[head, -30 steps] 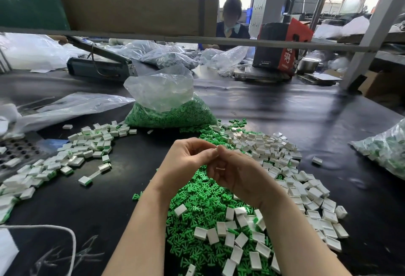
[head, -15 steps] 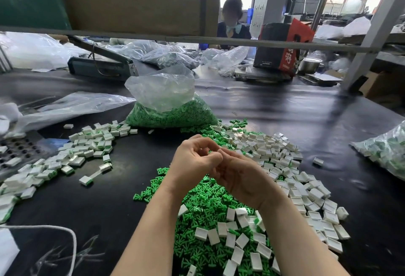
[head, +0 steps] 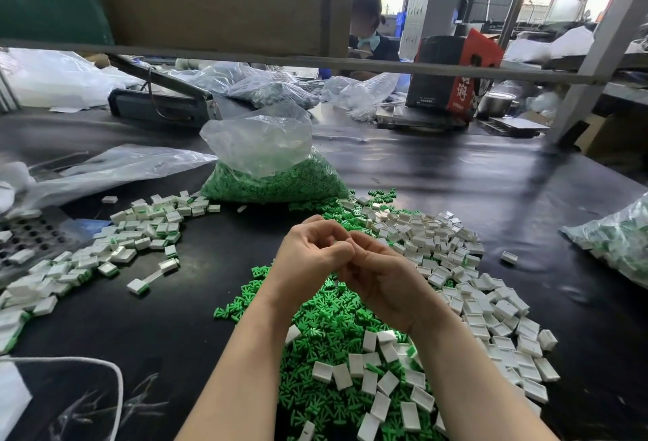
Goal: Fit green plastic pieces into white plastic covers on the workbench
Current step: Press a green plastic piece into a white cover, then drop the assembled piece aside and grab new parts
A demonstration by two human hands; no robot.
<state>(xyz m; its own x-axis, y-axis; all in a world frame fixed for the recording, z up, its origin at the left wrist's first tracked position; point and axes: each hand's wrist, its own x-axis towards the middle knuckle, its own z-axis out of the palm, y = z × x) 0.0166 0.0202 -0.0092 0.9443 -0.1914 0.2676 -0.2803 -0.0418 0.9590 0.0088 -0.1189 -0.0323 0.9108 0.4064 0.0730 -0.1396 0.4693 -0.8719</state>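
Flanking hands (head: pixel 345 265): white covers (head: pixel 466 286), green pieces (head: pixel 326 328).

Both hands moved up a bit, toward 12 o'clock. Left hand (head: pixel 310 254) curled tighter against right hand (head: pixel 380 277). More green pieces (head: pixel 252 295) show at 7 o'clock of left hand.

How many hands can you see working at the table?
2. The left hand and right hand meet, fingers curled together, above the green pieces. Whatever they hold is hidden.
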